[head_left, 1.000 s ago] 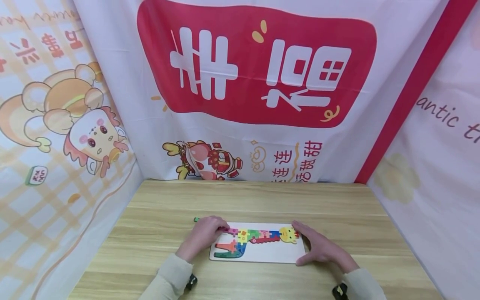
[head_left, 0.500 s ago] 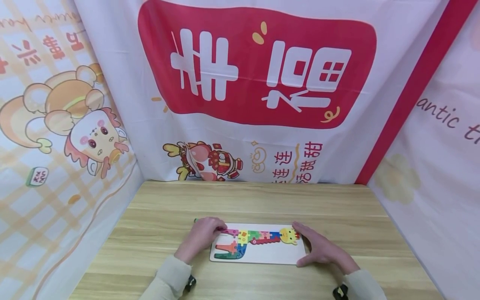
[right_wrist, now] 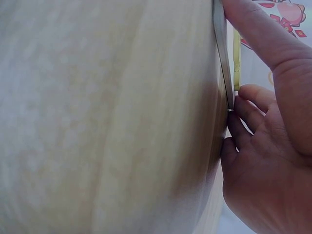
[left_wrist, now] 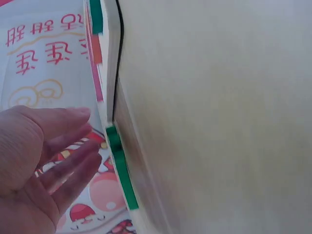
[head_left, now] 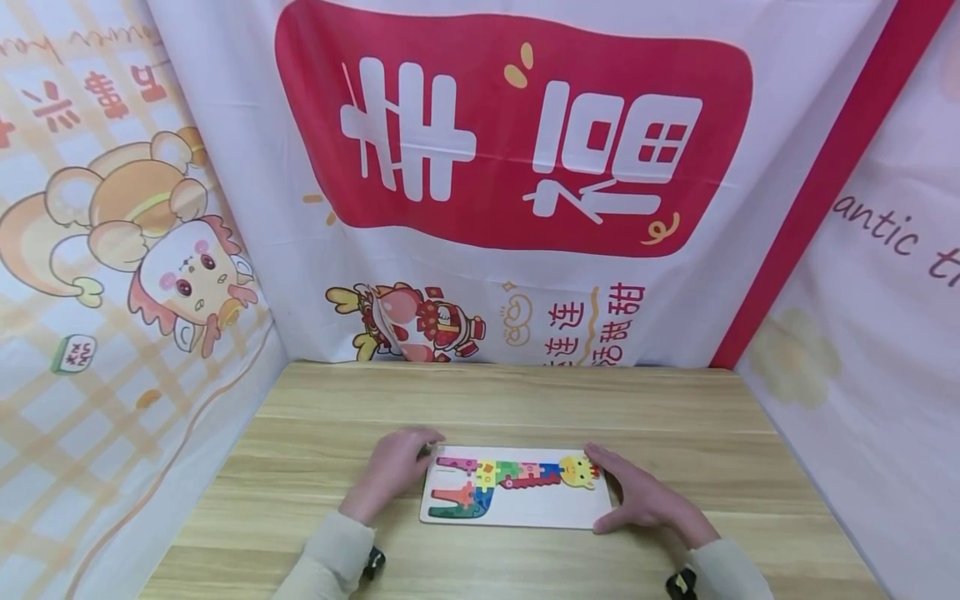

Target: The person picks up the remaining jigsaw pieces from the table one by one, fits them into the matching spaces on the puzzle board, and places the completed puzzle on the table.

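A white puzzle board [head_left: 547, 508] lies on the table with a giraffe of coloured jigsaw pieces [head_left: 486, 473] in it, its yellow head [head_left: 576, 472] at the right. My left hand [head_left: 396, 462] is just off the board's left end, at its far corner. In the left wrist view that hand [left_wrist: 44, 165] has relaxed, spread fingers and holds nothing. Beside those fingers a green puzzle piece [left_wrist: 124, 170] lies on the table, past the board's edge; the hand mostly hides it in the head view. My right hand [head_left: 637, 496] holds the board's right end, thumb at the near corner, fingers at the far one.
The wooden table [head_left: 495, 400] runs back to a printed cloth [head_left: 510, 308] hung behind it. More printed cloths stand at the left side [head_left: 112, 333] and the right side [head_left: 847, 333].
My left hand has come off the pink leg piece at the board's upper left, moving a little left and away over the green piece. The right hand and board stay put.
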A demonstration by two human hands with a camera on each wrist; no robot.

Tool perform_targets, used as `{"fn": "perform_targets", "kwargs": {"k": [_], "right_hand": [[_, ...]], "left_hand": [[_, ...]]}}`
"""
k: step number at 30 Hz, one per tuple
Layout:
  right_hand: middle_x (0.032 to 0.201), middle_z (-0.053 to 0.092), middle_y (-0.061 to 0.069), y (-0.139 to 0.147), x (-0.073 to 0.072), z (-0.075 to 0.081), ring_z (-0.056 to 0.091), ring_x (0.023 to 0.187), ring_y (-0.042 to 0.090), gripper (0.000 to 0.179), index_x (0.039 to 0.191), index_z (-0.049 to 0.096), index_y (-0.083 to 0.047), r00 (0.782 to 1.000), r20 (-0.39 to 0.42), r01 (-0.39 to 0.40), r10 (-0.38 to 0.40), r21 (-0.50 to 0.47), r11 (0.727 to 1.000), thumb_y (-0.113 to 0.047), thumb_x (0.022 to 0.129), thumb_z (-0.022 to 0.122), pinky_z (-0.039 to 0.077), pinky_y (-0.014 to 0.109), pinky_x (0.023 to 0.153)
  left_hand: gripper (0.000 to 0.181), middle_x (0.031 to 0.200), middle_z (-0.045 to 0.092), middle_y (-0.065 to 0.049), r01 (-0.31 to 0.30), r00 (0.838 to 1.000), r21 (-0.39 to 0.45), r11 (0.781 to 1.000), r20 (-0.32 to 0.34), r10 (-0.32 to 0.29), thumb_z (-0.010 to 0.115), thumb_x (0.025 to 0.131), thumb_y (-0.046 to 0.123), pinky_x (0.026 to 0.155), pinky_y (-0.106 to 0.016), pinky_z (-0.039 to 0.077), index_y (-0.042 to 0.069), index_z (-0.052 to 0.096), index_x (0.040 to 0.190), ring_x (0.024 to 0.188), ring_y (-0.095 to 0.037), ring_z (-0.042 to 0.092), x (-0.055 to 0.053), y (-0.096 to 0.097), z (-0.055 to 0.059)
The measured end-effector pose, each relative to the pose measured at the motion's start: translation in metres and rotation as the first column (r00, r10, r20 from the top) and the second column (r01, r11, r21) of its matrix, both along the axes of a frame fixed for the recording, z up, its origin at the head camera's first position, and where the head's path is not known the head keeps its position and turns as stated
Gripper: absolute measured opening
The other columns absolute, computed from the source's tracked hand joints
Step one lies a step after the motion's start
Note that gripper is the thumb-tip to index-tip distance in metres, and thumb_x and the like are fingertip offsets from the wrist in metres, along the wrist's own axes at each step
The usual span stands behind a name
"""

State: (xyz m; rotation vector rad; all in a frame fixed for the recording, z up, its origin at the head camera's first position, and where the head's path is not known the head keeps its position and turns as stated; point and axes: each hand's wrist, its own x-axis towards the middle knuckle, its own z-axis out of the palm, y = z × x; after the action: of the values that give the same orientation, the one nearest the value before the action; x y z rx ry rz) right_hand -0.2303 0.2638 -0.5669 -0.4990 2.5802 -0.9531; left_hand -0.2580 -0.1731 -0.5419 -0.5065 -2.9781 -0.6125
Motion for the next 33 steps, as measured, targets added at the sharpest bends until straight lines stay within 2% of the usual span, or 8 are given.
{"fn": "perform_targets", "kwargs": {"k": [5,7,11,17,21,27,33], "right_hand": [[0.172,0.022,0.016,-0.001,0.001,-0.001,0.019,0.156,0.048,0.123,0.165,0.028,-0.017,1.000,0.016,-0.007,0.007,-0.009,1.000,-0.050,0.067,0.095,0.018,0.072,0.123],[0.172,0.021,0.015,-0.001,0.001,-0.001,0.019,0.156,0.048,0.123,0.165,0.028,-0.017,1.000,0.017,-0.007,0.007,-0.009,1.000,-0.050,0.067,0.095,0.018,0.072,0.122],[0.172,0.021,0.016,0.000,-0.001,0.000,0.020,0.156,0.049,0.124,0.165,0.028,-0.017,1.000,0.002,-0.001,0.001,-0.006,1.000,-0.049,0.066,0.095,0.018,0.073,0.122],[0.172,0.021,0.015,-0.001,-0.001,0.001,0.019,0.156,0.048,0.125,0.165,0.028,-0.018,1.000,0.004,0.002,-0.002,-0.004,1.000,-0.050,0.065,0.095,0.017,0.073,0.122],[0.172,0.023,0.016,-0.001,0.000,0.002,0.021,0.156,0.048,0.124,0.165,0.029,-0.016,1.000,-0.001,-0.004,0.004,0.004,1.000,-0.050,0.066,0.095,0.019,0.072,0.122],[0.171,0.025,0.016,-0.001,0.000,0.002,0.022,0.156,0.047,0.123,0.164,0.030,-0.015,1.000,-0.019,-0.008,0.008,0.012,1.000,-0.051,0.066,0.095,0.021,0.070,0.123],[0.171,0.024,0.018,0.000,0.000,0.003,0.022,0.155,0.049,0.124,0.164,0.029,-0.012,0.999,-0.031,-0.018,0.019,0.007,1.000,-0.050,0.066,0.094,0.020,0.072,0.122]], "left_hand": [[0.046,0.126,0.072,-0.008,-0.087,0.996,-0.051,0.995,0.020,0.088,0.087,0.084,0.018,0.102,-0.053,0.056,0.018,0.073,0.127,0.117,-0.030,0.067,-0.007,-0.013,-0.003],[0.047,0.123,0.072,-0.009,-0.095,0.995,-0.063,0.993,0.032,0.097,0.089,0.082,0.020,0.099,-0.052,0.057,0.016,0.073,0.126,0.112,-0.029,0.068,-0.009,-0.017,-0.005],[0.041,0.115,0.073,-0.009,-0.094,0.995,-0.064,0.994,0.028,0.096,0.089,0.081,0.018,0.095,-0.050,0.059,0.013,0.075,0.120,0.104,-0.028,0.068,-0.011,-0.020,-0.005],[0.040,0.115,0.073,-0.011,-0.089,0.995,-0.007,0.996,0.046,0.089,0.083,0.079,-0.003,0.100,-0.051,0.057,0.009,0.076,0.117,0.107,-0.030,0.069,-0.012,-0.029,-0.001],[0.040,0.112,0.076,-0.011,-0.083,0.996,-0.021,0.996,0.015,0.084,0.079,0.077,-0.011,0.100,-0.052,0.057,0.008,0.078,0.112,0.106,-0.032,0.070,-0.013,-0.038,-0.001],[0.026,0.100,0.078,-0.007,-0.082,0.997,-0.075,0.994,-0.019,0.081,0.080,0.078,-0.006,0.095,-0.050,0.059,0.012,0.079,0.097,0.097,-0.028,0.072,-0.015,-0.045,-0.005],[0.023,0.099,0.077,-0.006,-0.073,0.997,-0.059,0.996,-0.030,0.071,0.084,0.078,-0.001,0.092,-0.048,0.060,0.012,0.078,0.097,0.094,-0.026,0.072,-0.013,-0.046,-0.006]]}}
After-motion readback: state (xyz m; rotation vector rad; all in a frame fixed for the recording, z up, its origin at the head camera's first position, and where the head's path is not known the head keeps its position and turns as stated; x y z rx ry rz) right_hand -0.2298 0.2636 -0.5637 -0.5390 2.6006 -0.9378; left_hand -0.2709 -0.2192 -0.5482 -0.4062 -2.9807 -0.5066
